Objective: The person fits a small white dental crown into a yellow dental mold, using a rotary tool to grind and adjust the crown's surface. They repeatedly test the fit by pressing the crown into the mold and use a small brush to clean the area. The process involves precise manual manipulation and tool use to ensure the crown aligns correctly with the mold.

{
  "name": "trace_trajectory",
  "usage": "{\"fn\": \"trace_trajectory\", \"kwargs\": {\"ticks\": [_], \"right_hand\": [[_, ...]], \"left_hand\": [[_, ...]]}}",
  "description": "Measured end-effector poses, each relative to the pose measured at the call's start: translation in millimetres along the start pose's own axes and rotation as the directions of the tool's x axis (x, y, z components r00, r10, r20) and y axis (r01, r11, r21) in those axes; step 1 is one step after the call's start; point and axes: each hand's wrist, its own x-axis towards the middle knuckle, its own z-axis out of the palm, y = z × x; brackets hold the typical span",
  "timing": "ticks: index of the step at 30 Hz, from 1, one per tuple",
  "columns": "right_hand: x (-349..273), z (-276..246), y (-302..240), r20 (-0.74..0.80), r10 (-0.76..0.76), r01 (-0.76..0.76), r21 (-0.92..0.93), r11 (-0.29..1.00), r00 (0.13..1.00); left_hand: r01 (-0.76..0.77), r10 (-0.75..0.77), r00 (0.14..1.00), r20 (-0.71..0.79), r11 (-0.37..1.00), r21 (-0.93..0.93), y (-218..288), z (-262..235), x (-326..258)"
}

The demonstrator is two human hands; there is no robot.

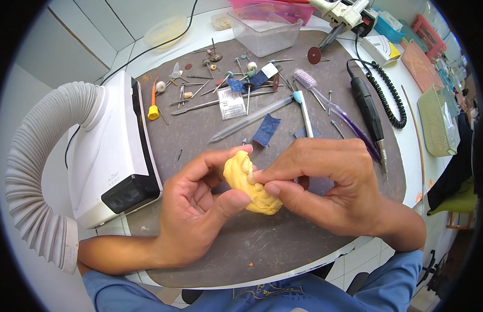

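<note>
A yellow dental cast (261, 202) with moulded teeth is held above the mat, gripped between the thumb and fingers of my left hand (192, 208). My right hand (332, 184) pinches a small off-white dental crown (251, 178) between thumb and forefinger, right against the row of teeth on the cast. Whether the crown is seated there or only touching cannot be seen, as my fingertips cover part of it. A scrap of blue abrasive paper (266, 130) lies on the mat just beyond my hands.
On the brown mat (226, 244) lie several burs and discs, a clear pointed rod (252, 120) and a purple toothbrush (345, 117). A white extractor (111, 151) with a grey hose (36, 156) stands left. A black rotary handpiece (367, 104) lies right; a clear bin (265, 31) stands behind.
</note>
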Motion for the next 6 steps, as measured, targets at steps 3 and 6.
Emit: {"fn": "trace_trajectory", "kwargs": {"ticks": [3,6], "right_hand": [[-0.1,0.0,1.1,0.004,0.012,-0.012,0.02,1.0,1.0],[-0.2,-0.1,1.5,0.012,0.036,-0.037,0.05,0.998,0.999]], "left_hand": [[-0.002,0.002,1.0,0.016,0.999,-0.038,-0.4,-1.1,-0.5],[-0.006,0.011,0.999,0.049,0.995,-0.098,-0.6,-4.1,-1.8]]}}
